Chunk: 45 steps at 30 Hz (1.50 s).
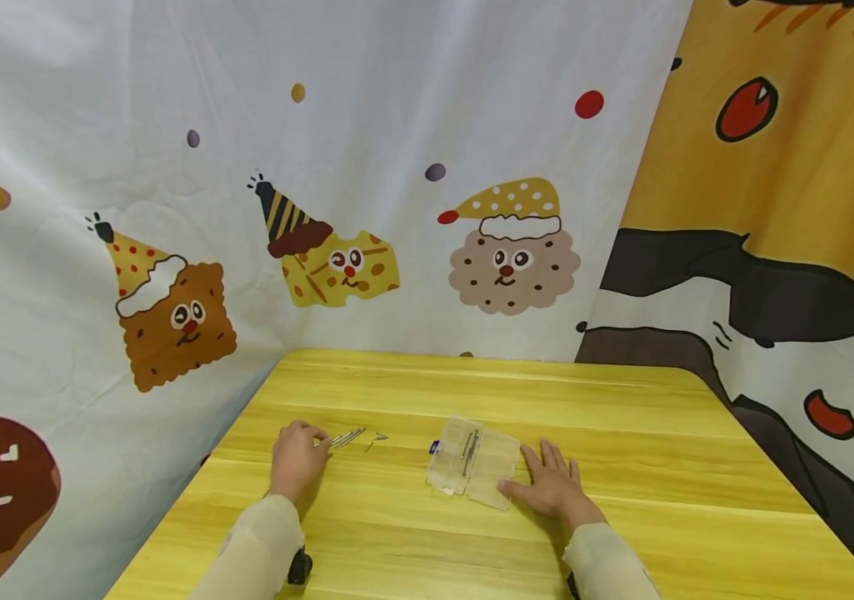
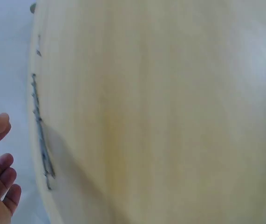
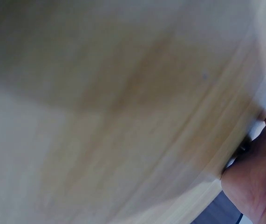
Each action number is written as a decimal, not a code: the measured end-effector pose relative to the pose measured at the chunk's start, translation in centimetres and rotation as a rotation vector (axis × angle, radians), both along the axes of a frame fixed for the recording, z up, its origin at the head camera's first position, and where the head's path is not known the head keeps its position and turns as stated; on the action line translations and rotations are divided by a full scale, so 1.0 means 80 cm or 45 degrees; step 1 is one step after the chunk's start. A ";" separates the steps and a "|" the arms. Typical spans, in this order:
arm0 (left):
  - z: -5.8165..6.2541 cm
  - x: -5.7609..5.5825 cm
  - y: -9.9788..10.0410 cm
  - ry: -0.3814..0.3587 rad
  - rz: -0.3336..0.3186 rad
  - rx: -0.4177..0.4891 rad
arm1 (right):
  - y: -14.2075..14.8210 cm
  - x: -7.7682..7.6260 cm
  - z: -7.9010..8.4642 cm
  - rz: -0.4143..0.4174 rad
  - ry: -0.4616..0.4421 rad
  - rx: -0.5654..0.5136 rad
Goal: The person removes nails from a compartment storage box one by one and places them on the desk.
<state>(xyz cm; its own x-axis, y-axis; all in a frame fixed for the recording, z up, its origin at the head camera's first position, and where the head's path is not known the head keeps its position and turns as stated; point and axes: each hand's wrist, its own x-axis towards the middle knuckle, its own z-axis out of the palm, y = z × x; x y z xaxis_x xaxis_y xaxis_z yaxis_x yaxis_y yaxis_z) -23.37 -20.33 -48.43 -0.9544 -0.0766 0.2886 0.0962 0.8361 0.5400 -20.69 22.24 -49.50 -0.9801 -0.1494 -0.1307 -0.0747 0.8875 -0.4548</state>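
Observation:
My left hand point(image 1: 297, 462) is beside a small pile of long, thin metal pieces point(image 1: 347, 437) on the table's left part; they could be screws or nails. In the left wrist view, the thumb and loosely bent fingers point(image 2: 4, 179) are apart, with nothing seen between them. Two tiny metal bits point(image 1: 380, 437) lie right of the pile. A clear plastic box point(image 1: 492, 475) lies unfolded flat, with several thin metal pieces point(image 1: 470, 450) in its left half. My right hand point(image 1: 552, 483) has its fingers spread, the thumb touching the box's right half near its corner.
The wood-grain table point(image 1: 397, 542) reaches back to a white cloth point(image 1: 367, 133) printed with cartoon snacks. At the right hangs more printed cloth point(image 1: 794, 183). A blue latch point(image 1: 434, 447) sits on the box's left edge. A black wrist device point(image 1: 300, 567) is under my left sleeve.

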 end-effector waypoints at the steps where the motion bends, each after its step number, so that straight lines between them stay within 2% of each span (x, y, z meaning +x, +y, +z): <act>1: 0.003 -0.001 0.004 0.000 0.003 0.008 | 0.000 0.000 0.000 0.000 0.000 -0.001; 8: 0.017 -0.015 0.038 0.035 -0.015 0.115 | 0.001 -0.002 0.002 -0.003 0.003 -0.001; 15: 0.028 -0.023 0.103 0.098 -0.119 0.278 | 0.002 -0.005 0.003 -0.004 0.014 -0.002; 21: 0.038 -0.019 0.174 0.159 -0.241 0.347 | 0.002 -0.007 0.004 -0.001 0.010 -0.004; 28: 0.035 -0.006 0.245 0.054 -0.356 0.511 | 0.000 -0.007 0.008 -0.011 0.003 -0.001; 32: 0.029 0.003 0.272 0.007 -0.340 0.583 | 0.000 -0.007 0.005 -0.016 0.004 0.007; 36: 0.019 0.011 0.287 0.049 -0.300 0.614 | 0.001 -0.007 0.000 -0.013 0.024 0.009; 45: -0.009 0.021 0.293 0.156 -0.132 0.572 | 0.003 -0.004 -0.011 -0.014 0.039 -0.042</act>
<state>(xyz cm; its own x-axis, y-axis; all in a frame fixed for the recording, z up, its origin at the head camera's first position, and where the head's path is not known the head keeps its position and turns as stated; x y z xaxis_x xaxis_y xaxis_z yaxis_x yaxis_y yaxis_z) -21.70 3.09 -49.12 -0.9247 -0.1254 0.3594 0.2522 0.5053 0.8253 -21.02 22.46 -50.40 -0.9851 -0.1427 -0.0960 -0.0794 0.8727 -0.4817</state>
